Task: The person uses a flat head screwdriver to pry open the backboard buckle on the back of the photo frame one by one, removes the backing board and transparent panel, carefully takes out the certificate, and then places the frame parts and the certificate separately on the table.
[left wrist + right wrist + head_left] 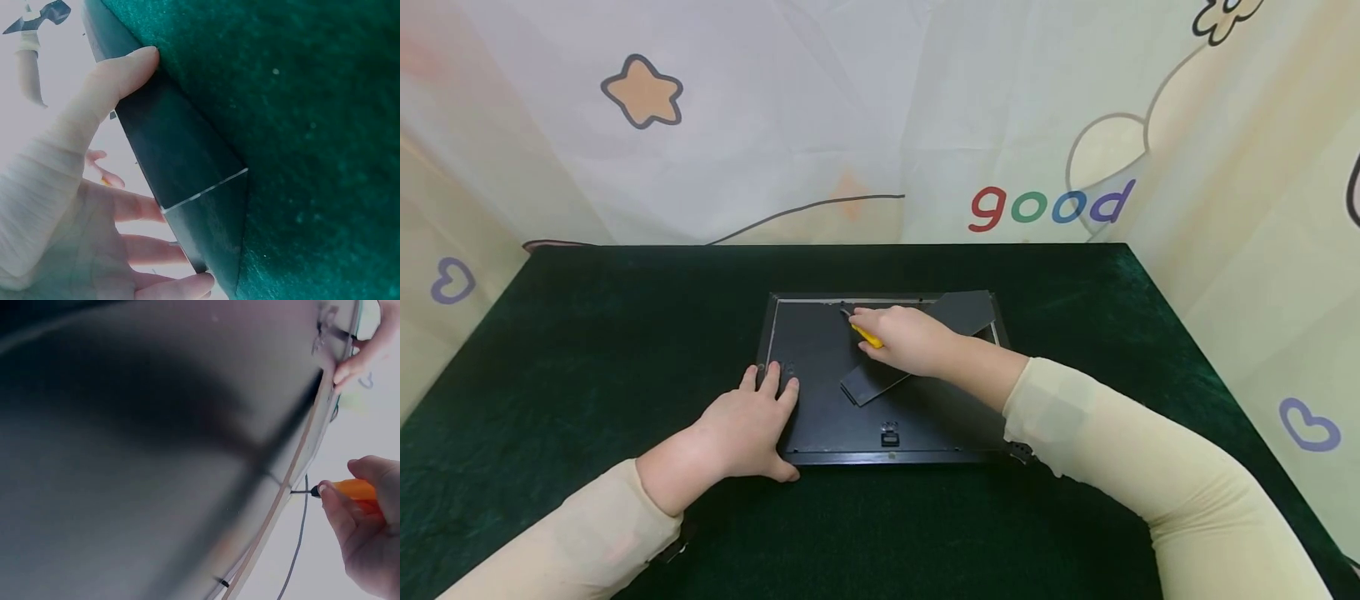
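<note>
A black picture frame [880, 379] lies face down in the middle of the desk [587, 333], its backing board up and its fold-out stand [958, 315] swung toward 1 o'clock. The left hand [745, 433] rests at the frame's 7 o'clock corner, fingers spread flat on the backing and thumb along the near rail; the left wrist view shows that thumb [125, 72] pressed against the frame's edge [181, 169], so the hand is wide and pinning, not gripping. The right hand [906, 337] is curled round a small yellow-handled screwdriver [867, 335], with the dark tip aimed at the frame's far rail, near 12 o'clock. In the right wrist view the tip [301, 491] sits right at the pale seam [300, 462] between backing and rail, while the fingers [334, 509] pinch the orange-yellow handle [355, 488] close to the shaft.

The step in hand looks like working a retaining tab or clip along the top edge with the tool. Whether that tab is already bent back cannot be told. The next move likely calls for a small, controlled lever or twist at the seam, with the left hand pressing down so the frame does not slide on the green cloth, and care that the tip does not skid across the backing.
</note>
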### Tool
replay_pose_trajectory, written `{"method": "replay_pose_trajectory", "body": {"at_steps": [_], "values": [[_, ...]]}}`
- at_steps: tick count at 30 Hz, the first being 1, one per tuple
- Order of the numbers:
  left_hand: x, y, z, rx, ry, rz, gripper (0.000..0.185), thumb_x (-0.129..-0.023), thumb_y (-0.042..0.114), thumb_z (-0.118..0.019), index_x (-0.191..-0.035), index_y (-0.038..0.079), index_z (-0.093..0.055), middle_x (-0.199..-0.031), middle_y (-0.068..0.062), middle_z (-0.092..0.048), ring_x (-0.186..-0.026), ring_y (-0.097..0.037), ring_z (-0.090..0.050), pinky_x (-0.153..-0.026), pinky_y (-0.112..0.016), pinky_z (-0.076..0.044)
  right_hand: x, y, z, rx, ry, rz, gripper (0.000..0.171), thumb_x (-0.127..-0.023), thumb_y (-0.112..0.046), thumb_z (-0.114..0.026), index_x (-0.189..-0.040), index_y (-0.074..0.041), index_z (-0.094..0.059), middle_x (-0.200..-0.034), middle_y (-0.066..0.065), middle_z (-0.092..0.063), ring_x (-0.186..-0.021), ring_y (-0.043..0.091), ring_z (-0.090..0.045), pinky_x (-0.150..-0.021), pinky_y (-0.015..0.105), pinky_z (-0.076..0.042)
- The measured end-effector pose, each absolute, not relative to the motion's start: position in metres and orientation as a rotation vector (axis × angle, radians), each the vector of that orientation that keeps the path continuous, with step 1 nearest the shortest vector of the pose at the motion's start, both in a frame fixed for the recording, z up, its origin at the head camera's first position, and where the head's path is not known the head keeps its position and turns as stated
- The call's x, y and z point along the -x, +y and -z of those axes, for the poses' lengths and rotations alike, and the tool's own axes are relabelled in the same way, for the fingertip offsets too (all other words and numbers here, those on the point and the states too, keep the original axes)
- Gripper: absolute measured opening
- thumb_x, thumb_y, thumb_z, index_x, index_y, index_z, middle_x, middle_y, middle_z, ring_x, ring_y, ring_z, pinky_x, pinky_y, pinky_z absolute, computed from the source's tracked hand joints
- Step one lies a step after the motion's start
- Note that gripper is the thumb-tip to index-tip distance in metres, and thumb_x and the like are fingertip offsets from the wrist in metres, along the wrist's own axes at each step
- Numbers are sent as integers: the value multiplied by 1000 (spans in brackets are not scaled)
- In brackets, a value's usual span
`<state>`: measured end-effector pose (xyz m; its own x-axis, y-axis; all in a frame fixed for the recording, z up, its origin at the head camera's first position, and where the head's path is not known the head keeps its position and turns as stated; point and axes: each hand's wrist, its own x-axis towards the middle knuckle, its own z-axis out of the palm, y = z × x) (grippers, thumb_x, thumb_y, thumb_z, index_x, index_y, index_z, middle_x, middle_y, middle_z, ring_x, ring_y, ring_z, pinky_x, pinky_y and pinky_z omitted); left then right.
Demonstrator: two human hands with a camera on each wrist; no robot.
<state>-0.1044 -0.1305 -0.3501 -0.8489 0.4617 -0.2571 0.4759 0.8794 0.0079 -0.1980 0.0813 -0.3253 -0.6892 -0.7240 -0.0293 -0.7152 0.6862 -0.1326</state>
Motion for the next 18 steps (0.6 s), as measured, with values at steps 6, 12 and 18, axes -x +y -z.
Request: {"method": "replay_pose_trajectory", "body": {"at_steps": [6,12,18], "values": [[104,-131,350,-724,2812,77,102,-54,67,-61,-129,2,-34,-131,-27,-24,-113,-49,-24,-81,-49,-38,193,76,331,1245,2891,-84,43,-85,-28,-49,-123,-7,-45,-125,7,-44,-106,14,-48,-78,27,-44],[103,-130,350,-723,2818,84,102,-53,66,-61,-128,2,-34,-131,-27,-24,-113,-49,-24,-81,-48,-38,187,72,334,1304,2880,-486,43,-85,-17,-52,-125,-6,-42,-127,9,-41,-79,12,-59,-55,22,-47],[104,-131,350,-725,2815,84,102,-53,67,-61,-128,2,-34,-131,-27,-24,-113,-49,-24,-80,-48,-39,183,68,336,1342,2857,-699,47,-81,-10,-57,-125,-3,-41,-127,12,-40,-60,9,-55,-42,20,-38]]}}
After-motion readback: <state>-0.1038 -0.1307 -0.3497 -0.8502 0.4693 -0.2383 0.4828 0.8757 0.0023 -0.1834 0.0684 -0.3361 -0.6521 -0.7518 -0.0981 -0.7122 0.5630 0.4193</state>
